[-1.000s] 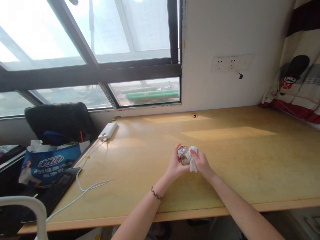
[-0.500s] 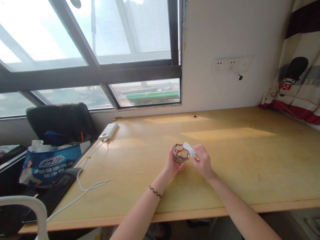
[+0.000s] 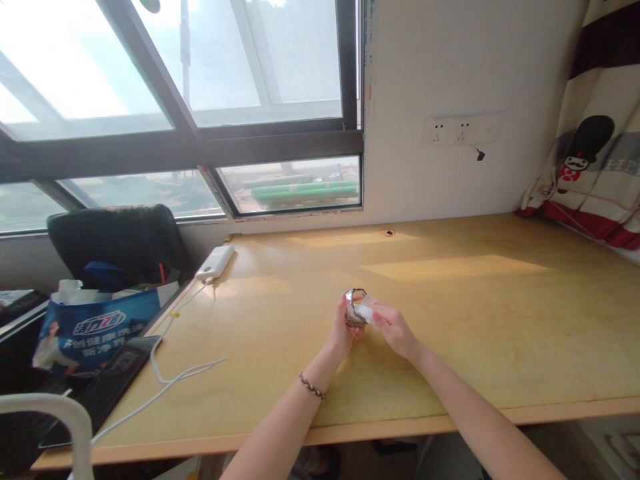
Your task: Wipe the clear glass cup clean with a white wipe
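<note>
Above the middle of the table, my left hand [image 3: 339, 337] is wrapped round a small brownish glass cup [image 3: 354, 321] that looks faceted and see-through. Its opening is tilted toward my right hand [image 3: 397, 328]. A white tissue [image 3: 365, 312] is pinched in my right fingers, its front end at the mouth of the cup. Whether the tissue reaches down to the bottom of the cup, I cannot tell. Part of the cup is hidden behind my left fingers and the tissue.
The wooden table [image 3: 480, 327] stretches wide to the right. A white power bank [image 3: 215, 262] lies at its left edge with a white cable [image 3: 156, 363] trailing from it. Further left are a blue bag [image 3: 100, 333] and a black chair [image 3: 117, 237]. A window and wall sockets [image 3: 461, 130] are behind.
The tissue went from the right side of the cup to its rim and then into its mouth. My left hand turned the cup, and my right hand drew back, then came in again.
</note>
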Available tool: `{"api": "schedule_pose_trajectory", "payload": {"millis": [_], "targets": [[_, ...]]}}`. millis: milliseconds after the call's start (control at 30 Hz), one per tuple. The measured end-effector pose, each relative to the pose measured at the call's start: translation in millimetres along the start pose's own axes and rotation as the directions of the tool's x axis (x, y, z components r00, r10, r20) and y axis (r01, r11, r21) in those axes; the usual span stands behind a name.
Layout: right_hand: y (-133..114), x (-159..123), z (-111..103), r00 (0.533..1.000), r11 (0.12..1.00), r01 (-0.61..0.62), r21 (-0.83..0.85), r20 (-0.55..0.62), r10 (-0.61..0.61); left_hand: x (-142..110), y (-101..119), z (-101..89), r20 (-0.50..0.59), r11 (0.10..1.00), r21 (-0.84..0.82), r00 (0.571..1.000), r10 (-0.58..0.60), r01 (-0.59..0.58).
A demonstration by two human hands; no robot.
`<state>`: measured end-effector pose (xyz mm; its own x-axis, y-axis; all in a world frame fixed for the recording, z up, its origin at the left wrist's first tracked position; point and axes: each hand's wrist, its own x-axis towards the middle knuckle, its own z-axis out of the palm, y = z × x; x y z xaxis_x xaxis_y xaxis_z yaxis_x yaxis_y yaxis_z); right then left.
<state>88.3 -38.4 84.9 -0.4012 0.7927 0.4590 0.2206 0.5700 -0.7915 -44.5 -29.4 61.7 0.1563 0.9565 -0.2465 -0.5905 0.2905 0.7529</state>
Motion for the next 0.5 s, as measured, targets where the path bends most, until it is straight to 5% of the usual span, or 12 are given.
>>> {"api": "schedule_pose_trajectory", "payload": {"millis": [300, 500], "targets": [[6.1, -0.7, -7.2, 0.989, 0.877, 0.057, -0.478, -0.095, -0.116, -0.7, 2.9, 0.2, 0.133, 0.962, -0.153, 0.969, -0.208, 0.227], [4.1, -2.7, -4.8, 0.997, 0.88, 0.049, -0.473, -0.033, -0.073, -1.8, 2.3, -0.2, 0.249, 0.915, -0.071, 0.895, -0.37, 0.397]]}}
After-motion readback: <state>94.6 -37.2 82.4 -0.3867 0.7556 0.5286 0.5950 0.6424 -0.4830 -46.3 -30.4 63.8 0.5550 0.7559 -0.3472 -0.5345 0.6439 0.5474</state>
